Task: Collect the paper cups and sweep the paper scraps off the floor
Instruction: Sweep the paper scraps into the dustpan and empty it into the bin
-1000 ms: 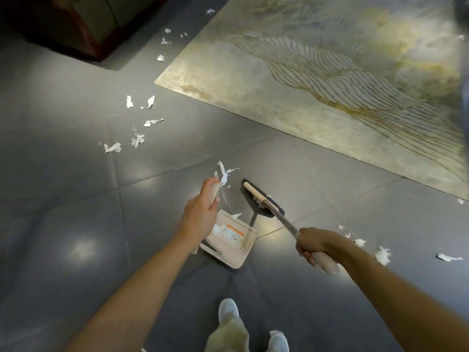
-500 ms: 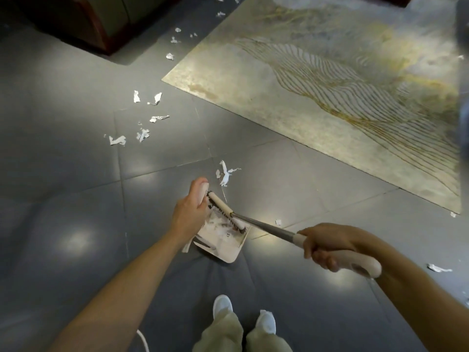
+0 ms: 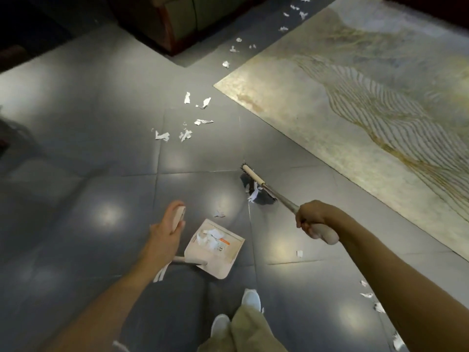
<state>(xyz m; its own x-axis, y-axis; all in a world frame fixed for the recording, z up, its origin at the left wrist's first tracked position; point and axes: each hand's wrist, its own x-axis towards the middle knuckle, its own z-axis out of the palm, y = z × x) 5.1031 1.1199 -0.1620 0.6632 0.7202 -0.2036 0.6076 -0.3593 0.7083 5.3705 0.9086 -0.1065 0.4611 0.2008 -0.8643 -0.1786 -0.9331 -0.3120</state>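
Observation:
My left hand (image 3: 168,228) grips the top of the dustpan's handle. The beige dustpan (image 3: 215,265) rests on the grey tiles just right of that hand, with white paper scraps inside it. My right hand (image 3: 311,219) grips the beige grip of the broom, whose head (image 3: 253,177) touches the floor ahead of the pan, over a few scraps (image 3: 253,194). One small scrap (image 3: 219,214) lies between broom and pan. A cluster of torn paper scraps (image 3: 186,134) lies farther ahead. No paper cup is in view.
A large beige patterned rug (image 3: 355,97) covers the floor at right. A dark wooden sofa base (image 3: 177,29) stands at the top, with scraps (image 3: 233,49) trailing beside it. More scraps (image 3: 368,295) lie under my right arm. My shoes (image 3: 250,299) are below the pan.
The broom head left the dustpan and swung out forward and right onto the scraps ahead. The dustpan now holds more paper. My view shifted left and forward.

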